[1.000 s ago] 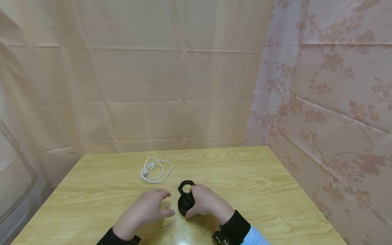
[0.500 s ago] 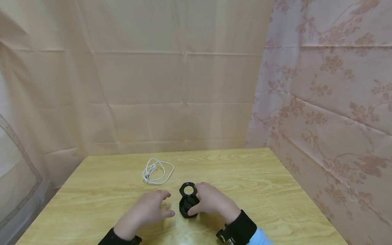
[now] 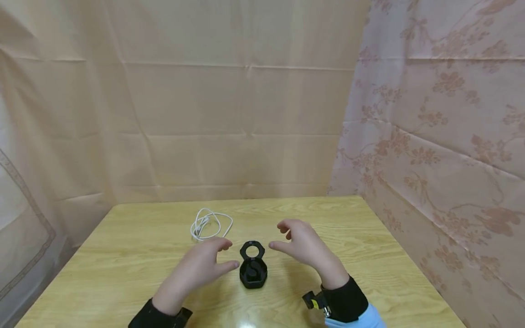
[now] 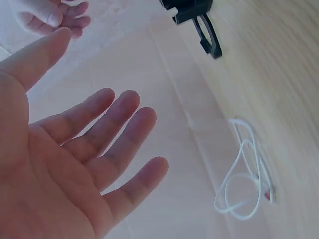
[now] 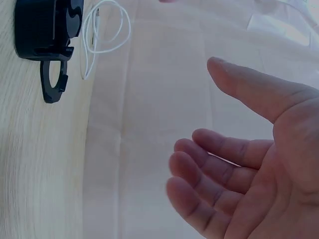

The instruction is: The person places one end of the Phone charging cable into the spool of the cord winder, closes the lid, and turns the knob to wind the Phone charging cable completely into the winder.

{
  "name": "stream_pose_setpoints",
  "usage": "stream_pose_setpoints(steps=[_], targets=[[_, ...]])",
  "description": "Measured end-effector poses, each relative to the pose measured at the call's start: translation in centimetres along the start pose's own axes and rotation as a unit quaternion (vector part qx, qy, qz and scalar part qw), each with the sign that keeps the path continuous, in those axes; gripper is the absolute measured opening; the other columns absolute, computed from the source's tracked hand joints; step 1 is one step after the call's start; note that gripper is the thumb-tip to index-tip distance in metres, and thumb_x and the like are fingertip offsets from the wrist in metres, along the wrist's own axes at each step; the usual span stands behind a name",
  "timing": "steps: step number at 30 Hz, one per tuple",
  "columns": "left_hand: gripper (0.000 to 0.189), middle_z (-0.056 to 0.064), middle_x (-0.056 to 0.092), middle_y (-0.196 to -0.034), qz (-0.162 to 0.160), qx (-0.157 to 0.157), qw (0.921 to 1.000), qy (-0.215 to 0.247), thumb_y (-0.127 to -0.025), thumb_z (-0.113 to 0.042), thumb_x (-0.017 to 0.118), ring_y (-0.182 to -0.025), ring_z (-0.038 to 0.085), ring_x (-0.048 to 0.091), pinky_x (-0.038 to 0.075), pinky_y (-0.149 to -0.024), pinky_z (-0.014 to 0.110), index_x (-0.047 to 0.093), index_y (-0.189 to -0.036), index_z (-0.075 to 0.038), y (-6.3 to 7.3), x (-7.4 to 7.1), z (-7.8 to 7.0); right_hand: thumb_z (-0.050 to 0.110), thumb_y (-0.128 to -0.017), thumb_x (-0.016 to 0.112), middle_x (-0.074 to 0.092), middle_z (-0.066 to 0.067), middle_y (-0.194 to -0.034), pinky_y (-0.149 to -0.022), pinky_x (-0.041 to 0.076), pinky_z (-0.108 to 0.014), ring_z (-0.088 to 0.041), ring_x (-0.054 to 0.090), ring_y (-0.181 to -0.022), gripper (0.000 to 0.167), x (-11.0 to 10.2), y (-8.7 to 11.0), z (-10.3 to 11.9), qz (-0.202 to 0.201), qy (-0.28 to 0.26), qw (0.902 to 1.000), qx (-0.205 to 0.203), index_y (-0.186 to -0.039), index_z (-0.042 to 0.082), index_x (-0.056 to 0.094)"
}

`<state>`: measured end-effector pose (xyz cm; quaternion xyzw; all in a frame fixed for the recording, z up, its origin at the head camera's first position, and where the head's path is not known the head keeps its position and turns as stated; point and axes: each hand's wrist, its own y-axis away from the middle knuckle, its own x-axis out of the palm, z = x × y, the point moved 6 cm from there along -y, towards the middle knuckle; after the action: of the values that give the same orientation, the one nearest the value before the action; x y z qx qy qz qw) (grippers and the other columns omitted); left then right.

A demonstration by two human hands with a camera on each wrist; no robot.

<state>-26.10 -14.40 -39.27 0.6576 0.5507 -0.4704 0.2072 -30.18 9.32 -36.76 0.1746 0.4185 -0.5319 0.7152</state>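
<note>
As I watch, the black hexagonal case with a black ring-shaped lid stands open on the yellow wood-grain table; the left hand, empty, is loosely spread just beside it, and the right hand, empty too, hovers near, fingers half bent.

Below the left hand and the right hand spreads a bench in pale yellow wood grain, its far corners rounded. Beyond both hands, a beige curtain hangs behind the far edge, crossed by level fold creases. Out past the right hand, a pale pink drape bears branching brownish-pink flowers. Well left of the left hand hangs whitish cloth with a darker curved border. Nearer the wearer than either hand, a small bright glare marks the bench top.
</note>
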Motion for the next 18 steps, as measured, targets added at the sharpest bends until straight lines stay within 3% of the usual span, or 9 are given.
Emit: stream_pose_setpoints(steps=[6,12,18], targets=[[0.060,0.008,0.070,-0.116,0.041,0.004,0.9988,0.027,-0.083,-0.047,0.082,-0.107,0.028,0.065,0.053,-0.089,0.050,0.068,-0.124,-0.006,-1.3,1.7,-0.7,0.033,-0.087,0.083,0.067,-0.003,-0.104,-0.078,0.054,-0.039,-0.025,0.064,-0.092,0.046,0.2,-0.1,-0.1,0.004,0.002,1.0000,-0.006,-0.120,0.005,0.069],[0.067,0.009,0.068,-0.118,0.076,-0.006,0.9960,0.047,-0.079,-0.049,0.085,-0.110,0.030,0.064,0.051,-0.091,0.051,0.068,-0.125,-0.003,-2.2,3.2,-1.2,0.033,-0.087,0.083,0.067,-0.006,-0.101,-0.076,0.054,-0.040,-0.025,0.063,-0.090,0.045,2.0,-0.4,-0.4,0.053,0.011,0.9984,-0.014,-0.116,0.003,0.069],[0.068,0.010,0.070,-0.115,0.106,-0.016,0.9937,0.033,-0.074,-0.048,0.088,-0.109,0.031,0.064,0.051,-0.090,0.052,0.070,-0.121,-0.002,-2.2,4.5,-1.1,0.028,-0.084,0.085,0.068,-0.008,-0.097,-0.076,0.054,-0.040,-0.022,0.063,-0.088,0.039,3.7,-0.3,-0.6,0.089,0.023,0.9955,-0.024,-0.109,0.003,0.071]])
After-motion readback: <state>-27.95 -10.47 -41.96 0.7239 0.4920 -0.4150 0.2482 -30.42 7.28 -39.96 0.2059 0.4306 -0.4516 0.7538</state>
